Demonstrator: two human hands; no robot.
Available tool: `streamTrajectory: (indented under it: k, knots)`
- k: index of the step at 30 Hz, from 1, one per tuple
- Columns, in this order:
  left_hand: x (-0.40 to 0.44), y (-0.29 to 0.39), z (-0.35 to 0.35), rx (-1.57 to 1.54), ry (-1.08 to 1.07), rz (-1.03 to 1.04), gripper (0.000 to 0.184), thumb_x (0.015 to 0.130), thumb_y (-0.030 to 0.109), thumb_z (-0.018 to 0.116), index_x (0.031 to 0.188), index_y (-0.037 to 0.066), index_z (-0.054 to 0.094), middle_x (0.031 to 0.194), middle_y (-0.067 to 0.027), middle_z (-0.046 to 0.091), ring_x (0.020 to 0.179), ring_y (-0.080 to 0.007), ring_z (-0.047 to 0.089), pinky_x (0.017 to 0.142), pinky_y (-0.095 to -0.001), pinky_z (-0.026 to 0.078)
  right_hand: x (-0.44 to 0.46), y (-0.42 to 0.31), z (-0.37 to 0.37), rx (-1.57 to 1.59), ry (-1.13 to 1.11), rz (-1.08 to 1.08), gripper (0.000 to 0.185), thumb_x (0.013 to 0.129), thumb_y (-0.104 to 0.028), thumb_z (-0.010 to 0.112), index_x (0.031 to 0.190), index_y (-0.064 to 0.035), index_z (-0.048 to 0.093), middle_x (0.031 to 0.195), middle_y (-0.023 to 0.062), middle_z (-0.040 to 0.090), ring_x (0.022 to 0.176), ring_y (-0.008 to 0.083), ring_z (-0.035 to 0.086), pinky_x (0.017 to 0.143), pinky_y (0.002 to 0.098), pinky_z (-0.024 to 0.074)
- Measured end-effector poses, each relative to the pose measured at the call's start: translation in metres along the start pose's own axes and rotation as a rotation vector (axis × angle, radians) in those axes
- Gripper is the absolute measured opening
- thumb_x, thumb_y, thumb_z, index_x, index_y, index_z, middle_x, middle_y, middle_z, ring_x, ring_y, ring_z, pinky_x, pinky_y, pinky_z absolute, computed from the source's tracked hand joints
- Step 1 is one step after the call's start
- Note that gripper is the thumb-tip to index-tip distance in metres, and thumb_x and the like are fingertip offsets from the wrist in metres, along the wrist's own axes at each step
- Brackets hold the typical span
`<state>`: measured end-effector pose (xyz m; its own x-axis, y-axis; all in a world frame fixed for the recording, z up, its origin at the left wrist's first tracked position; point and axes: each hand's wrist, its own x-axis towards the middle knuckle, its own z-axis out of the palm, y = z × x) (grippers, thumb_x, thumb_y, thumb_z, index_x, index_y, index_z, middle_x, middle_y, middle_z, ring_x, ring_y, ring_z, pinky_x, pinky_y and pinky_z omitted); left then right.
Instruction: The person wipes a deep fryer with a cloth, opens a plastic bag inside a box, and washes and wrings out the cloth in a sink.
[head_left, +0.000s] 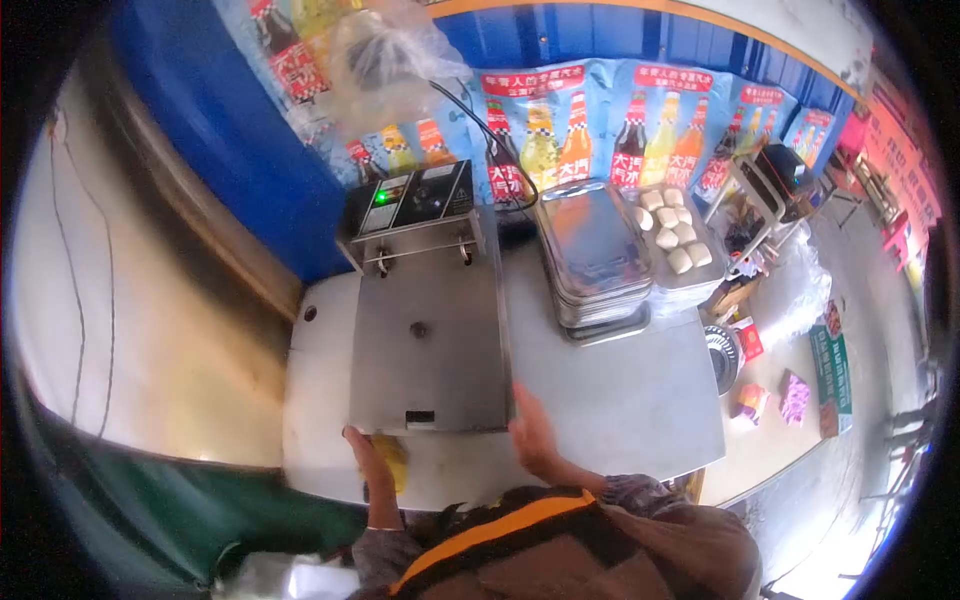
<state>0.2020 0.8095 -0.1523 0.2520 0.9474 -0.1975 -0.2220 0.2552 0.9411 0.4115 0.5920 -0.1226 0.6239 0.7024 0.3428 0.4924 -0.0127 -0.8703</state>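
Observation:
A stainless-steel electric fryer (430, 350) stands on the metal table, its flat lid in place. At its back end is a control box (415, 200) with a lit green light. My left hand (372, 468) is at the fryer's front left corner, fingertips against the edge. On the opposite side, my right hand (533, 430) presses along the front right corner, slightly blurred. Both hands appear to grip the fryer, with part of their fingers hidden. Beside my left hand, below the front edge, shows a yellow item (395, 462) whose kind I cannot make out.
Stacked metal trays (595, 245) stand right of the fryer, beside a tray of white buns (678, 230). A black cord (480, 125) hangs behind. Farther right are snack packets (795, 397) and a green box (830, 370). A blue wall (250, 150) borders the left.

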Motion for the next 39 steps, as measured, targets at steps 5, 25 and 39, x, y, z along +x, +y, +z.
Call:
streamTrajectory:
  k: [5, 25, 39]
  knots:
    - [0.007, -0.010, -0.007, 0.057, 0.115, 0.025, 0.064, 0.091, 0.052, 0.035, 0.135, 0.006, 0.027, 0.131, -0.0093, 0.035, 0.118, -0.0217, 0.036, 0.100, -0.0329, 0.028, 0.006, 0.001, 0.017, -0.007, 0.081, 0.029, 0.053, 0.090, -0.014, 0.036, 0.135, 0.0080, 0.020, 0.134, 0.0247, 0.033, 0.118, 0.0390, 0.036, 0.102, 0.0436, 0.0240]
    - [-0.015, 0.025, 0.018, 0.206, 0.019, 0.119, 0.062, 0.091, 0.045, 0.038, 0.138, 0.007, 0.024, 0.136, -0.0108, 0.031, 0.124, -0.0229, 0.031, 0.102, -0.0348, 0.025, 0.061, 0.025, -0.029, -0.297, 0.272, -0.150, 0.047, 0.082, -0.016, 0.056, 0.126, -0.0047, 0.044, 0.123, 0.0190, 0.048, 0.107, 0.0355, 0.046, 0.093, 0.0430, 0.0332]
    - [-0.095, 0.053, 0.055, 0.277, -0.149, 0.457, 0.026, 0.089, 0.015, 0.046, 0.112, 0.002, 0.048, 0.104, -0.0067, 0.050, 0.086, -0.0134, 0.051, 0.074, -0.0261, 0.044, 0.206, 0.151, -0.248, -1.054, -0.002, 0.310, 0.034, 0.072, -0.027, 0.055, 0.090, 0.0017, 0.058, 0.081, 0.0238, 0.062, 0.081, 0.0387, 0.061, 0.074, 0.0452, 0.0481]
